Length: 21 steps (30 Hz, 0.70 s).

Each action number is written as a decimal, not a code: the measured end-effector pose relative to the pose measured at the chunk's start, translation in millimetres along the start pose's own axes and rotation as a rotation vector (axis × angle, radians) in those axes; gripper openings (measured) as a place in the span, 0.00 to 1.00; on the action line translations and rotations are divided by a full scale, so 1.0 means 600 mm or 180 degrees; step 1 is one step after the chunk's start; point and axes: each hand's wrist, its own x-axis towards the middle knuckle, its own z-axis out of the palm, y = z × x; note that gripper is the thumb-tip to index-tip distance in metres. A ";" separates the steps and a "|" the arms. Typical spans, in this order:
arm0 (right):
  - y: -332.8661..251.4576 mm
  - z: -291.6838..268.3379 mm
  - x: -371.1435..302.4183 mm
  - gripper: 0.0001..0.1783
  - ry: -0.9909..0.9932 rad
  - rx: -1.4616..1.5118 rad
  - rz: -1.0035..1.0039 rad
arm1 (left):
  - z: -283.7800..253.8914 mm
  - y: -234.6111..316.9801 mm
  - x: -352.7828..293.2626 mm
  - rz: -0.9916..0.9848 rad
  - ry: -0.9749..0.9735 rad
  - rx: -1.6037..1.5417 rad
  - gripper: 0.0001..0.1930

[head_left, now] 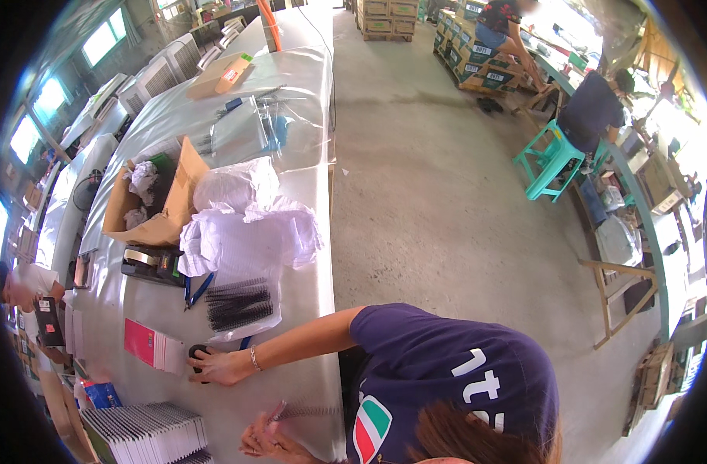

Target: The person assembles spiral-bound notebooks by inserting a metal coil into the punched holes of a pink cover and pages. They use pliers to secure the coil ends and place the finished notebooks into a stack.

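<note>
My right arm stretches left over the table, and my right hand (223,366) has its fingers closed on a small black rounded object (198,353) beside a pink-covered notepad (141,342). Nearer the lower edge, my left hand (274,444) is closed around one end of a dark spiral binding coil (311,411); motion blurs it, and a pinkish bit at the fingers is unclear. Beyond my right arm, a bundle of black spiral coils (239,304) rests on clear plastic. Blue-handled pliers (199,291) lie left of the bundle. A stack of spiral-bound notebooks (148,435) stands at lower left.
Farther up the table (303,147) are a tape dispenser (154,264), an open cardboard box (185,182) with crumpled paper, and a white plastic bag (249,220). Across the floor, people work near a green stool (551,158) and stacked cartons (469,58).
</note>
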 end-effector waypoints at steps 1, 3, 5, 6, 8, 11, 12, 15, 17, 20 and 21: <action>-0.011 -0.006 0.005 0.38 -0.0133 0.0173 0.0182 | 0.000 -0.016 -0.011 0.0176 -0.0073 0.0110 0.19; -0.041 -0.059 0.008 0.34 -0.0399 0.0472 0.0551 | 0.001 -0.042 -0.033 0.0390 -0.0212 0.0271 0.21; -0.039 -0.070 -0.002 0.30 -0.0242 0.0101 0.0288 | -0.002 -0.032 -0.018 0.0404 -0.0302 0.0257 0.23; -0.038 -0.072 -0.001 0.28 -0.0175 -0.0070 0.0137 | 0.003 -0.022 -0.009 0.0220 -0.0070 0.0036 0.19; -0.057 -0.056 0.004 0.26 -0.0001 -0.0667 0.0010 | -0.019 0.032 0.018 -0.0210 0.0393 -0.0338 0.17; -0.020 0.009 0.018 0.16 0.0591 0.0971 -0.0178 | -0.025 0.001 -0.004 -0.0473 -0.0235 -0.0525 0.12; 0.001 0.012 0.012 0.15 0.0550 0.1000 -0.0392 | -0.016 -0.001 -0.005 -0.0467 -0.0286 -0.0517 0.11; 0.020 -0.063 -0.002 0.28 -0.0170 0.1619 -0.0452 | -0.013 0.001 0.010 -0.0401 -0.0352 -0.0367 0.11; -0.027 -0.179 -0.020 0.32 -0.1318 0.2423 0.0287 | -0.024 0.019 0.010 -0.0516 -0.0241 -0.0337 0.10; -0.052 -0.243 -0.106 0.35 -0.1722 0.3835 0.0556 | -0.025 0.053 0.011 -0.0614 -0.0001 -0.0551 0.09; -0.064 -0.248 -0.127 0.37 -0.1816 0.3773 0.0632 | -0.027 0.062 -0.004 -0.0700 -0.0053 -0.0576 0.11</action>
